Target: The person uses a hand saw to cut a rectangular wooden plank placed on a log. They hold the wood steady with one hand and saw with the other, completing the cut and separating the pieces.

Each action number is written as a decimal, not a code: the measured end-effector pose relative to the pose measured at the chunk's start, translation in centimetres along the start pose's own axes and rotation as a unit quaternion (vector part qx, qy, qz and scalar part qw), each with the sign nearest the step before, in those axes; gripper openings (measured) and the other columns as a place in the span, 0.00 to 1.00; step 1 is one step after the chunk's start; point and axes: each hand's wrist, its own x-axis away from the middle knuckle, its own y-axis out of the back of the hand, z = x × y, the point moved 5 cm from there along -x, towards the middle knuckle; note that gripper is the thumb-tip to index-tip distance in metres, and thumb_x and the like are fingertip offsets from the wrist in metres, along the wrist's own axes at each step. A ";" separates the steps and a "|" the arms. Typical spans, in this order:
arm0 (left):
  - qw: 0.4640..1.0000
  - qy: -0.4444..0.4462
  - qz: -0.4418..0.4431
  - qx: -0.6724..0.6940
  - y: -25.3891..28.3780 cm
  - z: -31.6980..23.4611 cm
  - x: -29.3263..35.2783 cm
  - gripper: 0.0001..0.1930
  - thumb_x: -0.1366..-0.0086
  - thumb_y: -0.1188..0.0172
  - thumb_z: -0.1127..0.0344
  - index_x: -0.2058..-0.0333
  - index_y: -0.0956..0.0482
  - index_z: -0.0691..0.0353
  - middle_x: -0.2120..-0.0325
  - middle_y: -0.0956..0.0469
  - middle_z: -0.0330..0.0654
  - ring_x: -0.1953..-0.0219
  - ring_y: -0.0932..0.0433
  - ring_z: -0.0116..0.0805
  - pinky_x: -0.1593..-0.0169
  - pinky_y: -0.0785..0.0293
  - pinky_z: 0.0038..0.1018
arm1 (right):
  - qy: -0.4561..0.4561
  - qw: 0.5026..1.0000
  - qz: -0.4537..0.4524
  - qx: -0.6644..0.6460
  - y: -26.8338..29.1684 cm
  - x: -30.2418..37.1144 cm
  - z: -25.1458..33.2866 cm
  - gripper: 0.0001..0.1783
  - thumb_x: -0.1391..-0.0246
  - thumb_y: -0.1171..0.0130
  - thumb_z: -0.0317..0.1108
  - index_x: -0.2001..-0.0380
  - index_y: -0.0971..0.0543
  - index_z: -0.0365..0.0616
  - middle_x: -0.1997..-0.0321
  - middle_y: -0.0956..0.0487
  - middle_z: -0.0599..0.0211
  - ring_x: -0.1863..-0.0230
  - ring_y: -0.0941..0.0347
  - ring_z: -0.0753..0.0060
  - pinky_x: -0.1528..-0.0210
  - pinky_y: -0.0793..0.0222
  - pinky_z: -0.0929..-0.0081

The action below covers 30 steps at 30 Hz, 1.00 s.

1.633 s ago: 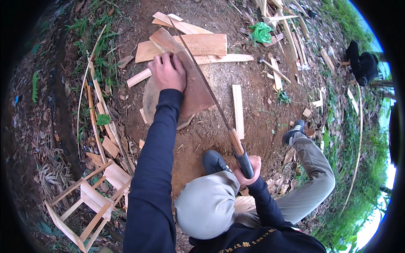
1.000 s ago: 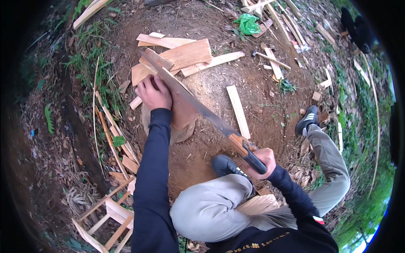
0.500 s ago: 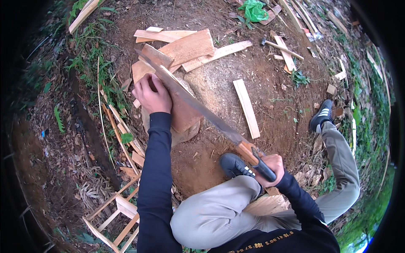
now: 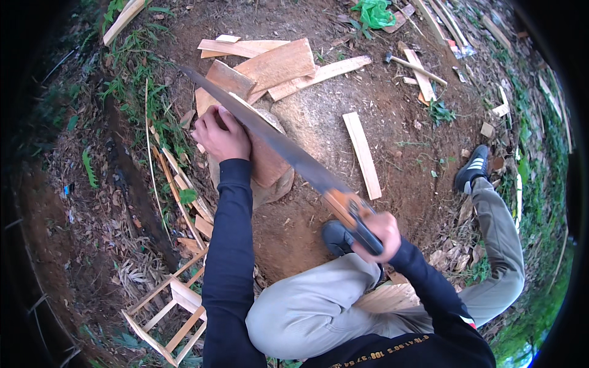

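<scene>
My right hand (image 4: 383, 235) is wrapped round the orange and black handle of a handsaw (image 4: 285, 151). The long steel blade runs up and left across a reddish-brown wooden board (image 4: 268, 164). Its far tip reaches beyond the board. Fingers bent, my left hand (image 4: 222, 136) grips the board's left side, close beside the blade. The board rests on a pale block (image 4: 273, 191), stone or stump, I cannot tell which. A thin light strip of wood shows along the blade's far side; the cutting line itself is hidden by the blade.
Several cut boards (image 4: 279, 66) lie beyond the block. A loose slat (image 4: 362, 155) and a hammer (image 4: 419, 68) are on the soil to the right. A small wooden frame (image 4: 165, 313) stands at lower left. My shoe (image 4: 337, 238) is below the saw handle.
My right hand and the saw have slid up and left, so the blade tip reaches farther past the board. My left hand keeps its hold on the board.
</scene>
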 end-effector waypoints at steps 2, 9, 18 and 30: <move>1.000 -0.001 0.007 0.006 -0.3 -0.2 0.2 0.10 0.35 0.41 0.63 0.60 0.20 0.62 0.63 0.24 0.48 0.57 0.27 0.49 0.50 0.32 0.42 | 0.002 1.000 -0.006 -0.002 -1.0 -4.0 0.0 0.07 0.61 0.33 0.29 0.80 0.23 0.44 0.85 0.29 0.63 0.83 0.30 0.55 0.79 0.34 0.63; 0.995 -0.078 0.040 0.039 -0.1 -1.9 0.1 0.09 0.34 0.42 0.63 0.61 0.21 0.63 0.62 0.25 0.51 0.58 0.29 0.52 0.51 0.32 0.42 | -0.038 0.998 -0.033 -0.029 -1.1 -1.8 1.5 0.07 0.64 0.34 0.26 0.80 0.24 0.43 0.86 0.29 0.64 0.85 0.29 0.57 0.80 0.33 0.66; 0.998 -0.033 0.043 0.038 -0.2 -1.7 0.4 0.11 0.32 0.44 0.62 0.60 0.22 0.64 0.61 0.27 0.50 0.56 0.30 0.51 0.50 0.33 0.43 | 0.007 0.997 -0.080 0.007 -3.3 -0.5 1.5 0.10 0.69 0.32 0.27 0.80 0.24 0.43 0.87 0.32 0.66 0.86 0.33 0.60 0.81 0.37 0.64; 0.999 -0.010 0.017 0.033 -0.4 -0.8 0.2 0.11 0.33 0.44 0.62 0.60 0.19 0.64 0.64 0.24 0.50 0.58 0.29 0.53 0.53 0.33 0.45 | -0.004 0.997 -0.059 0.050 -0.4 1.9 2.2 0.10 0.67 0.32 0.29 0.80 0.24 0.44 0.87 0.32 0.66 0.86 0.33 0.58 0.82 0.38 0.64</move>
